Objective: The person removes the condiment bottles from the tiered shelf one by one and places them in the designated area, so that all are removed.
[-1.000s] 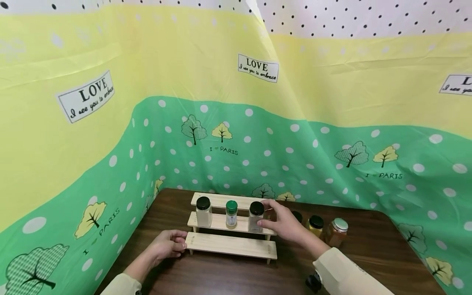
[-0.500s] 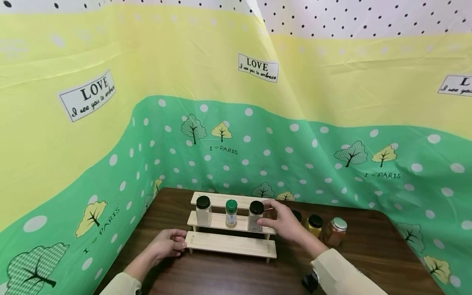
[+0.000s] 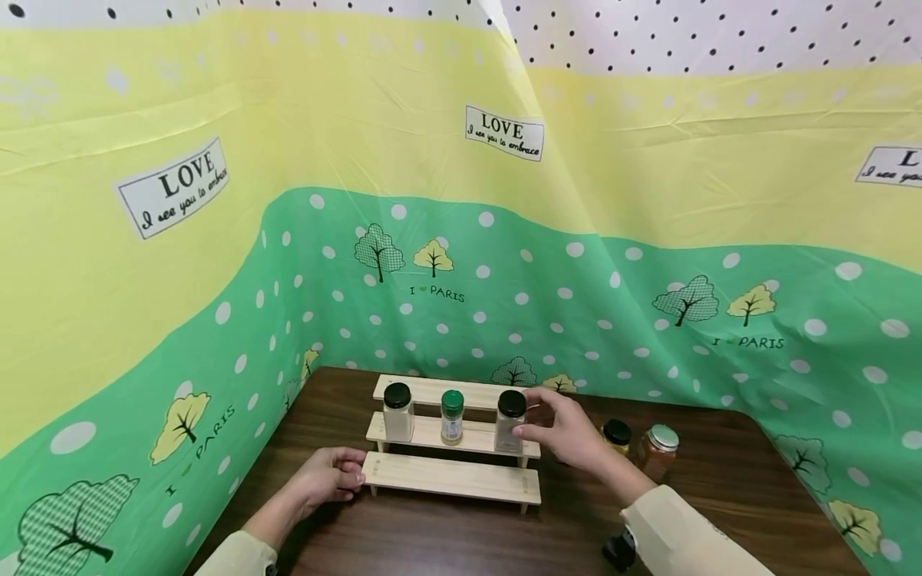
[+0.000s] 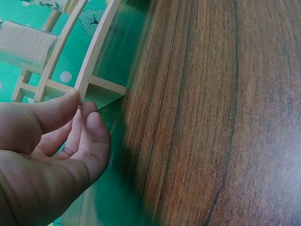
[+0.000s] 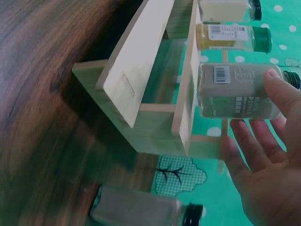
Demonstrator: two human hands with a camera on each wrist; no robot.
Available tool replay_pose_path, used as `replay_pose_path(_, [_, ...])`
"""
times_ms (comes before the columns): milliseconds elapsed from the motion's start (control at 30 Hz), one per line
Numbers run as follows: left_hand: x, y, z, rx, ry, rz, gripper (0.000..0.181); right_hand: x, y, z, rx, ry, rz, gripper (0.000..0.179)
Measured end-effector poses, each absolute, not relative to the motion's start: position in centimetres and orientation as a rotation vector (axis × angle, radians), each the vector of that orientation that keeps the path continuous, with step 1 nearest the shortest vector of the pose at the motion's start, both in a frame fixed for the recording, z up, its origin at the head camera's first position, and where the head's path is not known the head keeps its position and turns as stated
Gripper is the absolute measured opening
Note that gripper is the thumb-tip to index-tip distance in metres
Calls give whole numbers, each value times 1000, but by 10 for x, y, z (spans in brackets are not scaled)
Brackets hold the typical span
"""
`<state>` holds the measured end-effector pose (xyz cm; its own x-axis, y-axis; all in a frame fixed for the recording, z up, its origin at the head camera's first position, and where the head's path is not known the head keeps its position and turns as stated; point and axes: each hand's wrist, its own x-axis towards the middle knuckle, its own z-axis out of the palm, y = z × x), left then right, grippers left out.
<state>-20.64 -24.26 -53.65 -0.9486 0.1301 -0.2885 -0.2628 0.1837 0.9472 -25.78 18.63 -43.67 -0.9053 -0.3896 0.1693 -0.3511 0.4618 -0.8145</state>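
A wooden three-step rack [image 3: 450, 478] stands on the table. My left hand [image 3: 327, 476] pinches the left end of its lowest step between thumb and fingers, seen close in the left wrist view. On the middle step, at the right end, stands a square spice jar [image 3: 508, 428] with a black lid and greyish contents. My right hand [image 3: 569, 428] holds this jar from the right, thumb [image 5: 281, 92] on one side and fingers on the other. Left of it on that step are a small green-lidded shaker [image 3: 451, 422] and a black-lidded jar of pale contents [image 3: 398, 420].
Right of the rack stand a yellow jar with a black lid [image 3: 617, 433] and a reddish-brown jar with a pale lid [image 3: 658, 452]. Another black-lidded grey jar [image 5: 136, 207] shows in the right wrist view. Patterned cloth [image 3: 432, 320] hangs behind the table.
My right hand and the greyish spice jar have shifted slightly right along the middle step. The left hand and the rack have stayed in place.
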Motion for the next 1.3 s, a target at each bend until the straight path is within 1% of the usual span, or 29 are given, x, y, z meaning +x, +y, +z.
replay_pose_path(200, [-206,-242,-536,-131,2161,1827,50,-254,202,-431,-655,2688,-1433,50])
replay_pose_path(567, [-204,-241,-533,-128,2160,1829,52,-237,242,-428,-610,2749,-1424,61])
replay_pose_path(833, [-205,-242,-534,-127,2165,1832,51,-223,263,-442,-621,2711,-1509,54])
replay_pose_path(1067, [-203,-241,-531,-131,2171,1826,52,-215,276,-462,-642,2660,-1564,45])
replay_pose_path(1300, [-201,-240,-533,-116,2161,1829,52,-207,285,-480,-601,2638,-1508,46])
